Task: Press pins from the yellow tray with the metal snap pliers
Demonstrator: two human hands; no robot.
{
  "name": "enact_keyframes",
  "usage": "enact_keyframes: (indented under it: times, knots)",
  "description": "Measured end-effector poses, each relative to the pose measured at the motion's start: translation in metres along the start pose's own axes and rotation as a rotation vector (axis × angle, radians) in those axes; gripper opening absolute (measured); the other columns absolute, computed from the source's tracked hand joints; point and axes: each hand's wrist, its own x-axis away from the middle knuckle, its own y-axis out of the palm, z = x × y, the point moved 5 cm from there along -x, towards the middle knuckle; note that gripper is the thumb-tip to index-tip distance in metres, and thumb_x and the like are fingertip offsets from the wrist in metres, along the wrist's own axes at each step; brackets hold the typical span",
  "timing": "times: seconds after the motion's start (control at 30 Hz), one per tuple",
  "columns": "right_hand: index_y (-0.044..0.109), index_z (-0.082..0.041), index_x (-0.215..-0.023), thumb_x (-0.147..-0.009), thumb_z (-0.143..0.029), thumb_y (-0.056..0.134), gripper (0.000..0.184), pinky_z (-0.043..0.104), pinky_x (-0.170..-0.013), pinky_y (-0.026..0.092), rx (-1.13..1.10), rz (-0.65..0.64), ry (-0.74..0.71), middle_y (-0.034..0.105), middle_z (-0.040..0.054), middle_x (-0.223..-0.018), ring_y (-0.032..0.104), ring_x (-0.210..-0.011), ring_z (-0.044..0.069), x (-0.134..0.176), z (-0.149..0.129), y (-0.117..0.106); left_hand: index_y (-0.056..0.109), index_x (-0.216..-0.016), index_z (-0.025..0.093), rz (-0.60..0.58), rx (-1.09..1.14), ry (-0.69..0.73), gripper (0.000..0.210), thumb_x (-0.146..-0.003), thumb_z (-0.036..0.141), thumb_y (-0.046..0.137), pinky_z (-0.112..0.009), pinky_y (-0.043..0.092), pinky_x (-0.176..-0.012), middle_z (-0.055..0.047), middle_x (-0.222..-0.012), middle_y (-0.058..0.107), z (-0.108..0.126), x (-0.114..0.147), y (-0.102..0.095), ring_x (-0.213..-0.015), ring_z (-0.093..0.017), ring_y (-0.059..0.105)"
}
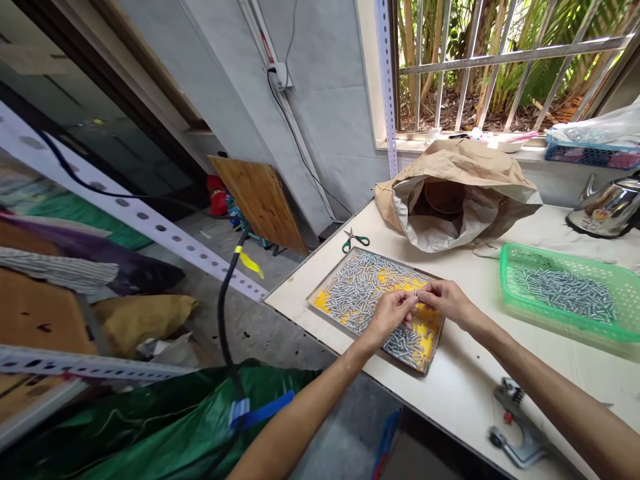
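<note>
A shallow rectangular tray point(325, 310) lies on the white table, its yellow bottom covered with many small silvery screws point(360, 277). Over the tray's right part my left hand point(390, 315) is closed, thumb and index finger pinched together. My right hand point(445, 301) comes in from the right, also pinched, its fingertips almost meeting those of the left. A tiny metallic piece, seemingly a screw, shows at the right fingertips; what the left fingers hold is hidden. Right of my hands stands a green perforated plastic basket point(515, 303) with more screws in it.
Green-handled scissors point(356, 239) lie behind the tray. An open brown paper sack point(460, 167) stands at the back, a steel kettle point(607, 207) at the far right. A metal clamp-like tool point(520, 433) lies under my right forearm. A black cable point(225, 313) hangs left of the table.
</note>
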Motion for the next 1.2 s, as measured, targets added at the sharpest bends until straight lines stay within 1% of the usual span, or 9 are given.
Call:
enact_keyframes:
  times: [0.13, 0.23, 0.3, 0.43, 0.6, 0.77, 0.97, 1.07, 1.2]
  knots:
    - [0.064, -0.017, -0.073, -0.073, -0.015, 0.057, 0.007, 0.028, -0.068, 0.045, 0.238, -0.03, 0.002, 0.067, 0.0066, -0.081, 0.061, -0.078, 0.018, 0.008, -0.001, 0.003, 0.069, -0.081, 0.013, 0.1, -0.285, 0.008, 0.016, -0.081, 0.026, 0.059, -0.02, 0.036, -0.039, 0.007, -0.045, 0.048, 0.002, 0.0, -0.011, -0.035, -0.008, 0.045]
    - [0.061, -0.017, -0.059, -0.064, -0.004, 0.062, 0.014, 0.03, -0.077, 0.044, 0.372, -0.104, -0.016, 0.068, 0.0092, -0.079, 0.061, -0.087, 0.023, 0.015, -0.004, 0.013, 0.07, -0.101, 0.015, 0.166, -0.416, 0.063, 0.024, -0.08, 0.019, 0.06, -0.02, 0.037, -0.043, 0.007, -0.047, 0.052, 0.008, 0.003, -0.019, -0.036, -0.008, 0.044]
    - [0.062, -0.016, -0.059, -0.065, 0.001, 0.059, 0.019, 0.032, -0.083, 0.043, 0.426, -0.119, -0.026, 0.069, 0.0122, -0.08, 0.061, -0.093, 0.025, 0.017, -0.007, 0.019, 0.072, -0.097, 0.016, 0.174, -0.433, 0.091, 0.022, -0.08, 0.018, 0.06, -0.019, 0.038, -0.043, 0.004, -0.053, 0.058, 0.01, 0.005, -0.02, -0.037, -0.008, 0.045]
    - [0.064, -0.015, -0.067, -0.071, 0.002, 0.053, 0.021, 0.033, -0.085, 0.042, 0.441, -0.089, -0.04, 0.069, 0.0141, -0.082, 0.062, -0.094, 0.024, 0.018, -0.011, 0.018, 0.075, -0.084, 0.016, 0.129, -0.332, 0.024, 0.018, -0.081, 0.017, 0.057, -0.018, 0.039, -0.04, 0.002, -0.053, 0.061, 0.001, 0.006, -0.013, -0.038, -0.008, 0.049]
    - [0.066, -0.016, -0.08, -0.08, -0.009, 0.053, 0.015, 0.028, -0.073, 0.047, 0.288, 0.01, -0.056, 0.071, 0.0074, -0.082, 0.065, -0.08, 0.019, 0.013, -0.013, -0.001, 0.073, -0.089, 0.013, 0.115, -0.08, -0.042, 0.017, -0.077, 0.015, 0.062, -0.02, 0.049, -0.047, 0.003, -0.051, 0.061, -0.007, 0.003, 0.001, -0.042, -0.01, 0.057]
    - [0.066, -0.017, -0.09, -0.084, -0.017, 0.05, 0.018, 0.023, -0.062, 0.049, 0.067, 0.103, -0.068, 0.072, 0.0014, -0.077, 0.066, -0.069, 0.014, 0.009, -0.013, -0.01, 0.072, -0.084, 0.012, 0.205, 0.003, 0.045, 0.014, -0.073, 0.02, 0.067, -0.02, 0.051, -0.048, 0.0, -0.061, 0.066, 0.0, 0.004, 0.007, -0.047, -0.009, 0.058]
    - [0.065, -0.018, -0.07, -0.077, -0.021, 0.058, 0.011, 0.024, -0.059, 0.047, -0.042, 0.144, -0.101, 0.07, 0.001, -0.068, 0.065, -0.063, 0.014, 0.014, -0.015, -0.006, 0.066, -0.067, 0.014, 0.267, -0.125, 0.197, 0.008, -0.07, 0.022, 0.068, -0.018, 0.047, -0.044, 0.002, -0.063, 0.062, 0.005, 0.014, 0.008, -0.044, -0.007, 0.054]
    - [0.064, -0.018, -0.07, -0.077, -0.021, 0.057, 0.011, 0.023, -0.058, 0.046, -0.063, 0.138, -0.115, 0.069, 0.0002, -0.066, 0.063, -0.061, 0.013, 0.016, -0.018, -0.004, 0.061, -0.06, 0.014, 0.23, -0.092, 0.087, 0.015, -0.071, 0.023, 0.068, -0.018, 0.044, -0.043, 0.005, -0.05, 0.055, 0.0, 0.013, 0.007, -0.04, -0.007, 0.052]
    - [0.063, -0.016, -0.079, -0.078, -0.018, 0.053, 0.011, 0.023, -0.059, 0.047, -0.036, 0.138, -0.115, 0.068, 0.0005, -0.071, 0.062, -0.063, 0.012, 0.016, -0.017, -0.003, 0.06, -0.064, 0.012, 0.044, 0.135, -0.117, 0.024, -0.067, 0.031, 0.075, -0.019, 0.046, -0.044, 0.005, -0.047, 0.054, -0.005, 0.011, 0.01, -0.04, -0.008, 0.053]
